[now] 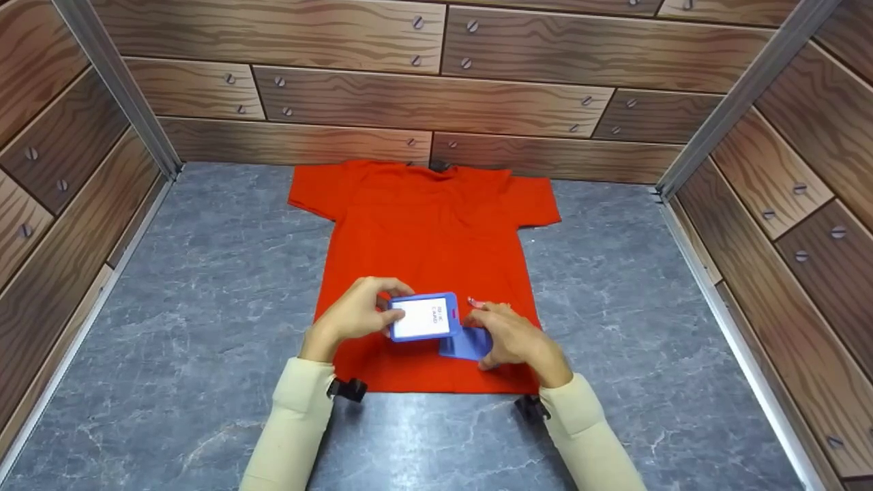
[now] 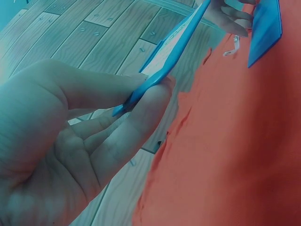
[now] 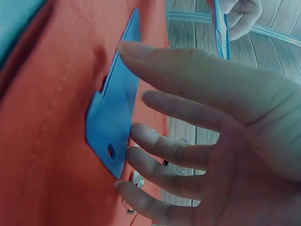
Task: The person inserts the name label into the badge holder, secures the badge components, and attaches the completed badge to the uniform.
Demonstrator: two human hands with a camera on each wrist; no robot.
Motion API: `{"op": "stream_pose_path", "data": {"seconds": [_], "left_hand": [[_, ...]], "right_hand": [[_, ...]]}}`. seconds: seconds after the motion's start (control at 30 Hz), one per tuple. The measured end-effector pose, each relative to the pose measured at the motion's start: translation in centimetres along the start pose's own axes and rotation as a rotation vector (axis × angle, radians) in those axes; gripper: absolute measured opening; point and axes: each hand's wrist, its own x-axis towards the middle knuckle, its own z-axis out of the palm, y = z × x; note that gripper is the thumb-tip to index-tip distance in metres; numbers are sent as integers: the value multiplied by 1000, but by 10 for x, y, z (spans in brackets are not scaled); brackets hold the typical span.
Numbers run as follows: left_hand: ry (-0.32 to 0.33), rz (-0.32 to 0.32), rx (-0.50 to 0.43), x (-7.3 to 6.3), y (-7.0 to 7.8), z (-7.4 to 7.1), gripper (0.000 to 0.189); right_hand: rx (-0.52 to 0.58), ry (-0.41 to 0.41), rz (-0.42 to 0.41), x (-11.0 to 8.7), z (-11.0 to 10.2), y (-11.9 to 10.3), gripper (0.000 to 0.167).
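Note:
In the head view, my left hand (image 1: 354,310) pinches the left end of a blue badge holder (image 1: 387,335) between thumb and fingers. A white card (image 1: 417,319) with printed lettering sits inside the holder's frame. My right hand (image 1: 513,334) reaches over a flat blue cover (image 1: 467,346) just right of the holder. Seen from the right wrist, its loosely bent fingers spread about the cover (image 3: 115,103), fingertips at the edges; firm contact cannot be told. A small metal clip (image 2: 233,46) lies on the shirt near the right hand.
A red T-shirt (image 1: 423,239) lies spread beneath both hands, collar toward the back wall. It rests on a grey marbled surface (image 1: 614,273). Wood-patterned walls (image 1: 341,95) with metal edge strips enclose the back and both sides.

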Motion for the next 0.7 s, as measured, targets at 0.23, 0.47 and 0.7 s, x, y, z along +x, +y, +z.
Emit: {"op": "stream_pose_path", "data": {"seconds": [0.23,0.47,0.7], "left_hand": [[1,-1,14,0,1,0,32],[-6,-7,36,1,2,2,33],[-5,-12,56,1,2,4,34]], "right_hand": [[-44,2,-17,1,1,1,67],[-66,12,-7,1,2,1,63],[-94,-9,14,1,1,0,61]]}}
